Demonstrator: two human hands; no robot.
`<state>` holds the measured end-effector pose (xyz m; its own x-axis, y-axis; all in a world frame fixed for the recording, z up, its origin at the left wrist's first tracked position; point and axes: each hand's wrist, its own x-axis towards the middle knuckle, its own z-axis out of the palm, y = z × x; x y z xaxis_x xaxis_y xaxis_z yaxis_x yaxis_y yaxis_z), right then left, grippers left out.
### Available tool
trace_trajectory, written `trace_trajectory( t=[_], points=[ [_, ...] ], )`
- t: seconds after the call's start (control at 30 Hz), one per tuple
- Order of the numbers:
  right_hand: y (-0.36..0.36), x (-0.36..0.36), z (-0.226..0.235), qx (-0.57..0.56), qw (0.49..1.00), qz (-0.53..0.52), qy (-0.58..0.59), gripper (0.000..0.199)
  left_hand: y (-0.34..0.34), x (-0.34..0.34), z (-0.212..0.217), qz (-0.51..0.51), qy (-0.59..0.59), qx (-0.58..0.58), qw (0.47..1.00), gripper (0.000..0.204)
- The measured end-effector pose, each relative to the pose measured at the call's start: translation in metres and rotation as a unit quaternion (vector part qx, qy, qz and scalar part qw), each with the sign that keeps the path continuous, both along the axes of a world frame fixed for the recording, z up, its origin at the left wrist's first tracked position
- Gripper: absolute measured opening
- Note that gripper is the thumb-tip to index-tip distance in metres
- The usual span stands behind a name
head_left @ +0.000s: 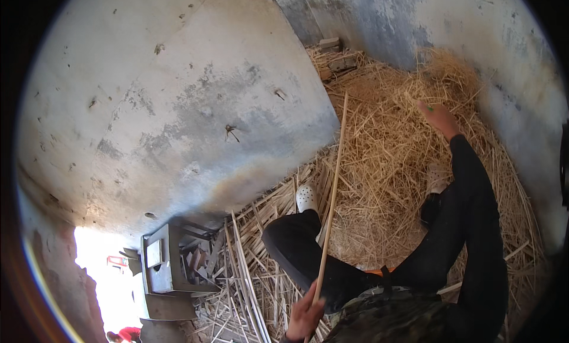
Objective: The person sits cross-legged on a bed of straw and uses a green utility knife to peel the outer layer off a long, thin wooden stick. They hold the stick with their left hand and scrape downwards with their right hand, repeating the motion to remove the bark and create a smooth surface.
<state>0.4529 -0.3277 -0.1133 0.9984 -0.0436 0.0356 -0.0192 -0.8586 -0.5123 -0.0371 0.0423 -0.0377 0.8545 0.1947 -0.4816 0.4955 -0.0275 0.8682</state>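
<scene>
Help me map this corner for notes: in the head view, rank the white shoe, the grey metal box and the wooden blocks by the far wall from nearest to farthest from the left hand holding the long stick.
From the left hand, which grips the long stick:
1. White shoe, straight above the hand, on the straw.
2. Grey metal box, to the left, by the bright doorway.
3. Wooden blocks, far up the picture against the wall.

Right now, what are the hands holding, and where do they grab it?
The left hand grips a long thin stick near its lower end. The right hand reaches into the straw; its hold is unclear.
</scene>
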Motion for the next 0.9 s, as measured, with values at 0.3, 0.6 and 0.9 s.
trace_trajectory(
  t=[0.3,0.6,0.9],
  points=[
    [0.154,-0.149,0.034,0.041,0.908,0.398,-0.126,0.075,-0.026,0.069,0.006,0.036,-0.063,-0.277,0.958,0.057],
    [0.175,-0.154,0.025,0.069,0.902,0.412,-0.108,0.081,-0.026,0.062,0.011,-0.014,-0.099,-0.013,0.995,0.056],
    [0.185,-0.144,0.019,0.075,0.908,0.383,-0.152,0.081,-0.031,0.065,0.029,-0.038,-0.153,0.112,0.981,0.056]
  ],
)
